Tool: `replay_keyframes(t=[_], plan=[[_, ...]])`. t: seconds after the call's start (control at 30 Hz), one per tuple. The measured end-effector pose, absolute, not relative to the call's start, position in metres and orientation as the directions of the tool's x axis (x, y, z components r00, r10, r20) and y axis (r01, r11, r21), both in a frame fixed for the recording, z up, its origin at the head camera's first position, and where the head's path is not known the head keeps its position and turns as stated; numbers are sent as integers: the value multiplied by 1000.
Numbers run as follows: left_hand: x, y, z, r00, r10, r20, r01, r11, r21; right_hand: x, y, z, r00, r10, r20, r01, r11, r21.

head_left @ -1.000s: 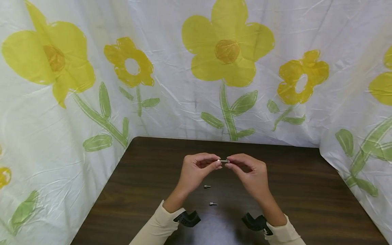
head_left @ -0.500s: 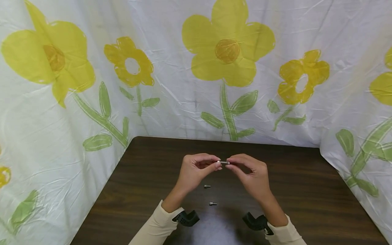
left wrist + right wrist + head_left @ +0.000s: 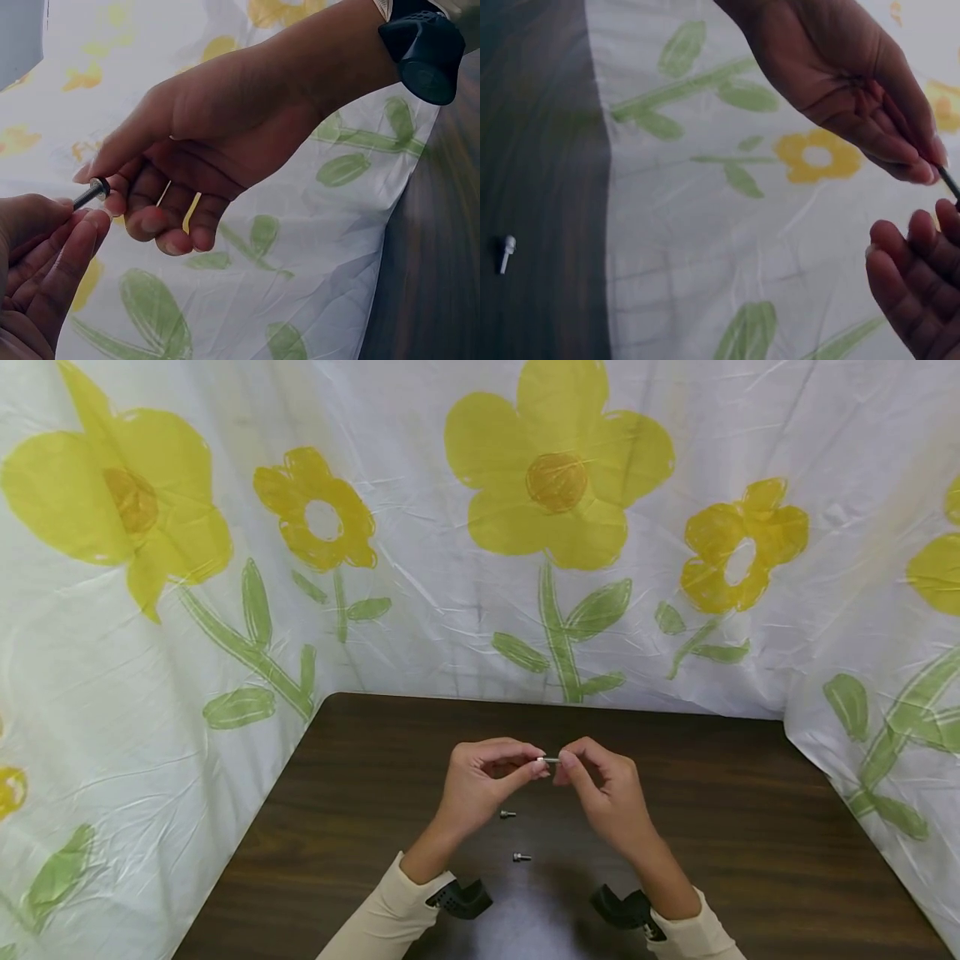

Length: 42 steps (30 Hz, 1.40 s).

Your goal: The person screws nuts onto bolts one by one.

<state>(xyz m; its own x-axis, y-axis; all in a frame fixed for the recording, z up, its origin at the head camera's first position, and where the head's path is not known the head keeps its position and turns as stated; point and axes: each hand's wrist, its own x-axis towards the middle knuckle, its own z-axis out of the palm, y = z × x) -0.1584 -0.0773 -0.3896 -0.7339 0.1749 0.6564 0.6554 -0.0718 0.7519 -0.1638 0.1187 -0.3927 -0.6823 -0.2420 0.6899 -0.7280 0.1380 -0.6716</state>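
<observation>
A small metal bolt [image 3: 550, 760] spans the fingertips of both hands above the table. My left hand [image 3: 480, 778] pinches its left end between thumb and fingers. At the other end, my right hand [image 3: 611, 789] has its thumb and index fingertip on the bolt. The left wrist view shows a wider round piece [image 3: 99, 187] at the bolt's right end, between the right thumb and index finger. In the right wrist view, the dark shank [image 3: 949, 181] runs out from the left fingertips. Fingers hide both ends in the head view.
Two short bolts lie on the dark wooden table [image 3: 360, 827]: one bolt [image 3: 507, 814] below the left hand, another bolt [image 3: 522, 857] nearer the front. A white curtain [image 3: 420, 635] with yellow flowers hangs behind the table and along its sides. Black wrist cameras sit on both forearms.
The right fingers have shifted their hold on the bolt: the thumb has moved up over its right end, and the right hand has turned slightly inward. The left hand keeps its pinch.
</observation>
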Motion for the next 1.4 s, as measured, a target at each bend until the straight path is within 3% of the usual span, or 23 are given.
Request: replay_keyframes(t=[0.43,0.8,0.9,1.17,1.4], plan=[[-157,-73,-392,-716,208,667,658,-120,744,-156,113,-392,-764,-171,623,-643,108,-758],[-157,-75,-391,-716,194,670,660,-123,741,-159,120,-390,-733,-219,644,-674,106,-731],[-158,-76,-390,-714,193,673,659,-140,739,-161,124,-390,-695,-184,695,-717,101,-690],[-157,-80,-388,-725,183,664,646,-153,748,-165,130,-382,-504,-194,841,-860,27,-510],[-157,-80,-390,-721,201,663,640,-174,749,-168,129,-383,-437,-205,876,-896,14,-443]])
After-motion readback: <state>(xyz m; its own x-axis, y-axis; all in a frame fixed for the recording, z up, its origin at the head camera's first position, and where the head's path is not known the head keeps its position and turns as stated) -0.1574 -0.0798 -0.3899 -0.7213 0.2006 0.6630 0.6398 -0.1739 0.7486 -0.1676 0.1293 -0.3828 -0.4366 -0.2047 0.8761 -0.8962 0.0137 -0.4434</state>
